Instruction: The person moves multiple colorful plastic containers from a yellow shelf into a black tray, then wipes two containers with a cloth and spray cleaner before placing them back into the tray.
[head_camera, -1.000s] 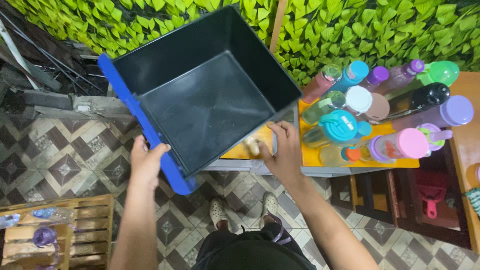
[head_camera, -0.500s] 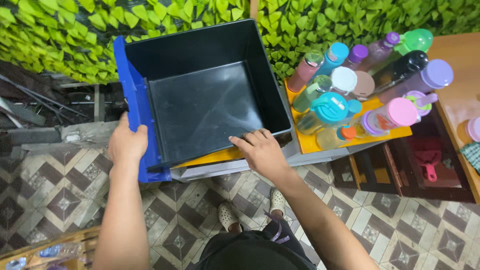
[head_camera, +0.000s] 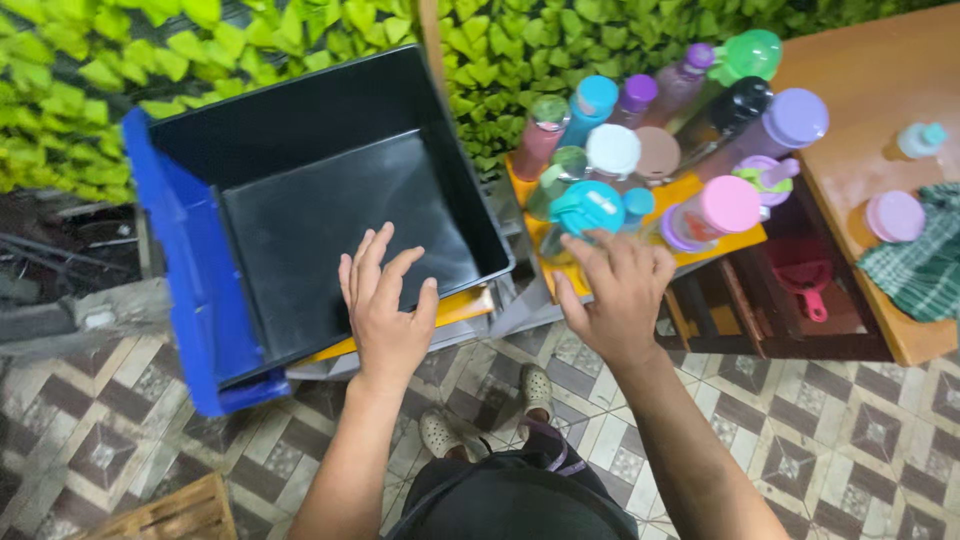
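Observation:
A large black bin (head_camera: 300, 200) with a blue rim along its left side rests empty on the yellow-topped table (head_camera: 460, 308). My left hand (head_camera: 385, 305) hovers with fingers spread over the bin's near edge and holds nothing. My right hand (head_camera: 617, 285) is open too, its fingertips at a small clear bottle with an orange cap, mostly hidden beneath it. Just beyond stands a clear bottle with a teal lid (head_camera: 583, 208). Several other colourful bottles crowd the right half of the table, among them one with a pink lid (head_camera: 728, 205).
A green leaf wall (head_camera: 250, 40) backs the table. At the right, a wooden counter (head_camera: 850, 90) carries a small bottle (head_camera: 918, 139), a pink lid (head_camera: 893, 215) and a checked cloth (head_camera: 925, 265). A red dustpan (head_camera: 800, 280) lies on a low shelf. A wooden crate corner (head_camera: 180, 515) sits on the patterned tile floor.
The bin went from being carried tilted to resting on the table. Both hands have let go of it; the left moved to its near edge and the right moved to the bottles.

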